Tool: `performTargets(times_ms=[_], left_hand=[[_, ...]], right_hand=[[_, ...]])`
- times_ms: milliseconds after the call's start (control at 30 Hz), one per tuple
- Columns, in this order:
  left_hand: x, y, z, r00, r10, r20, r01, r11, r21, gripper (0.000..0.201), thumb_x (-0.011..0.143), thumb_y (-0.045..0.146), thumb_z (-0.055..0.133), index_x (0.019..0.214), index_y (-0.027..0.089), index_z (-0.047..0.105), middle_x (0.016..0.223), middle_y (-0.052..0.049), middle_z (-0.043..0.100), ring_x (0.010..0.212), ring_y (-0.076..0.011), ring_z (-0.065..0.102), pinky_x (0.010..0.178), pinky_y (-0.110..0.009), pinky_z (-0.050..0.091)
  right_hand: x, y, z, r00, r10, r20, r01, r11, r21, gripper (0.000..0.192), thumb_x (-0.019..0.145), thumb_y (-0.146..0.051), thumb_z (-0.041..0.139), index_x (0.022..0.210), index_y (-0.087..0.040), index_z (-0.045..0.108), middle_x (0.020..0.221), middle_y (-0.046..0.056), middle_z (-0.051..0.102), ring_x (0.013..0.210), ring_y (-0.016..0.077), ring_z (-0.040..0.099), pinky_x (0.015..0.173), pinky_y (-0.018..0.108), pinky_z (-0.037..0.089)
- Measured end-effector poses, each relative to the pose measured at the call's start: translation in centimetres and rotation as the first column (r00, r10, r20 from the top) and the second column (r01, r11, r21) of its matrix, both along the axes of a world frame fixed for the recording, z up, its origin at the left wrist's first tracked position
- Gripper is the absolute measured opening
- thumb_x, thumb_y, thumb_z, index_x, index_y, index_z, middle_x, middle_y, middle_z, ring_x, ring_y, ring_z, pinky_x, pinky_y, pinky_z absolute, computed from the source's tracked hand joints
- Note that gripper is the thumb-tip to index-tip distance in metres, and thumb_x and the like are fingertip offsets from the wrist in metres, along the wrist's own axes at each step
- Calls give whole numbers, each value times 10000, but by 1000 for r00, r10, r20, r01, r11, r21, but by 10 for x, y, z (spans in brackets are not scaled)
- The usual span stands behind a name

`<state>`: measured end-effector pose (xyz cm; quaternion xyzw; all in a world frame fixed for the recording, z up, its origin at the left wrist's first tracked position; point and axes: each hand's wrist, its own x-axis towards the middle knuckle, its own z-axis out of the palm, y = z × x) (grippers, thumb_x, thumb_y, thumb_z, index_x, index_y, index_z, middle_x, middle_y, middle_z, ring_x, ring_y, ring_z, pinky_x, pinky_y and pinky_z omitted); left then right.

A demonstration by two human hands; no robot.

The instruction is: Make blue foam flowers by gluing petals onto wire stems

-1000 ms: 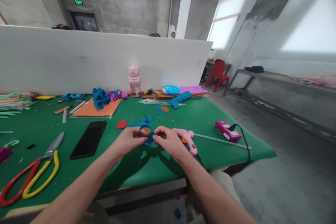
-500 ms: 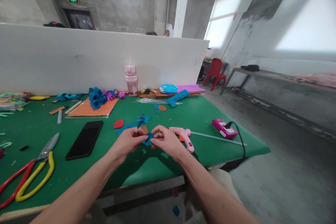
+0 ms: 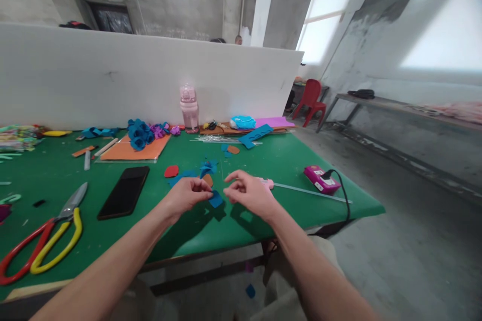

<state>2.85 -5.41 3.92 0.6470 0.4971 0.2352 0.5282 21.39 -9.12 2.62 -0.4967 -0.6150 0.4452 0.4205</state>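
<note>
My left hand [image 3: 190, 193] pinches a small blue petal-shaped piece [image 3: 216, 199] by its upper left edge, just above the table. To its right, my right hand [image 3: 246, 190] is apart from the piece, its thumb and fingers spread with nothing visible between them. A pink glue gun [image 3: 266, 183] lies partly hidden behind that hand, a clear glue stick [image 3: 309, 192] running out to its right. Beyond my hands lie a blue flower [image 3: 208, 168], a brown piece [image 3: 208, 179], more blue pieces [image 3: 184, 176] and a red piece [image 3: 171, 171].
Red-and-yellow-handled scissors [image 3: 62, 230] and a black phone [image 3: 124, 192] lie to the left. Blue flowers [image 3: 139, 134] rest on an orange sheet [image 3: 124, 151]. A pink bottle [image 3: 189, 108] stands by the white partition [image 3: 150, 75]. At the right sits a corded purple box [image 3: 321, 179].
My right hand has let go of the blue piece and moved to the right. The left hand keeps hold of it. The view has shifted slightly.
</note>
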Motion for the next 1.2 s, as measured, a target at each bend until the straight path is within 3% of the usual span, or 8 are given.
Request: performTargets(times_ms=[200,300,433,667,800,933,1067,1200], left_hand=[[0,4,-12,996,-65,-62,68,997,38,218,591,346,647,650,143,595,509,44,488,430,-62,360,411,-194,257],[-2,13,-24,988,-83,-133,99,989,111,183,588,328,636,605,149,608,536,15,556,499,-102,457,484,-218,337],[-8,22,-23,976,78,-204,-15,957,290,131,576,283,637,581,154,618,615,-28,618,615,-150,523,571,-249,371],[-16,12,2,995,-9,-95,12,999,34,219,579,339,664,650,153,573,535,28,511,428,-63,350,383,-200,200],[-17,10,-5,984,-171,-60,162,979,-124,269,559,359,679,672,149,555,534,48,485,396,-39,266,367,-194,128],[-9,17,-25,977,-201,-68,197,979,-58,227,562,330,666,655,142,577,539,41,499,425,-50,329,394,-191,204],[-7,26,-29,1000,-1,-15,3,992,124,213,520,304,678,582,140,556,553,18,534,517,-84,450,480,-203,326],[-29,27,-8,996,-24,-81,23,1000,-22,267,538,358,692,655,155,564,499,50,462,369,-40,270,363,-203,159]], right_hand=[[81,-20,9,906,-393,155,391,919,48,308,752,-454,528,624,-173,525,498,-45,493,427,77,440,424,195,354],[105,-32,-5,876,-390,283,431,897,-99,386,766,-516,464,615,-167,533,489,-36,471,400,79,416,383,195,324],[100,-32,-20,778,-343,527,416,909,-22,384,741,-555,477,694,-179,543,579,-8,568,501,110,498,449,206,346],[79,-14,-20,583,-196,788,392,918,-62,193,663,-365,592,700,-181,547,644,23,655,584,151,565,459,225,285],[78,-18,-15,761,-241,603,397,908,-137,198,724,-353,547,651,-174,503,508,2,593,488,119,519,446,217,314],[69,-25,-11,938,-345,17,338,907,-250,159,722,-291,582,771,-183,476,601,-16,585,491,100,535,515,238,466],[55,-24,-10,863,-307,-403,159,920,-359,155,727,-271,604,806,-177,509,664,-11,571,512,92,556,613,263,534],[40,-25,-9,780,-202,-592,-41,928,-371,293,822,-450,464,798,-168,544,594,-37,467,435,63,437,569,224,521]])
